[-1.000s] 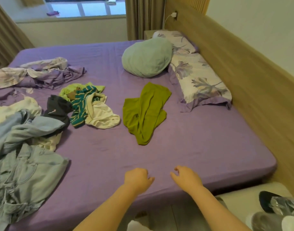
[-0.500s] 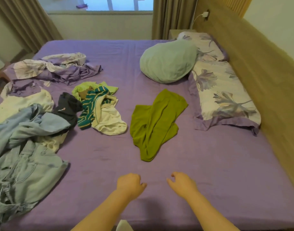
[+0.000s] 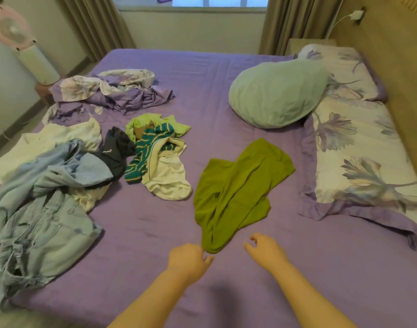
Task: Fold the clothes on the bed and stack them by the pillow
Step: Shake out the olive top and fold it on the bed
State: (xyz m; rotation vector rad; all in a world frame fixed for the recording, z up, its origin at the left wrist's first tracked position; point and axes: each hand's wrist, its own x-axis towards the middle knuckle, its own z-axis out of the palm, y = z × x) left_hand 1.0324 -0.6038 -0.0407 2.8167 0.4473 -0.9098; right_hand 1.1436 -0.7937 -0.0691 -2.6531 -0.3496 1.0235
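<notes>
A: On the purple bed [image 3: 226, 67], dead centre, lies the olive-green garment [image 3: 236, 190], crumpled, its narrow end pointing at the person and its far end near the floral pillow [image 3: 361, 166].

B: And the hands?

A: Left hand [image 3: 188, 259] just beside that narrow end, fingers loosely curled, gripping nothing. Right hand [image 3: 265, 248] on the other side, apart from the cloth, fingers half curled, also holding nothing.

B: So no grab yet. What's further out?

A: A striped teal top [image 3: 150, 152] tangled with a cream piece, a dark garment [image 3: 117, 150], a denim heap [image 3: 44, 209] at the left, rumpled bedding beyond, and a pale green cushion [image 3: 276, 93] against the pillow.

B: The risk?

A: My guess: pinch only that bunched end and the green piece lifts as a twisted rope, folding crooked. And the stacking spot is tight; that cushion crowds the pillow, so a pile could lean or slide.
</notes>
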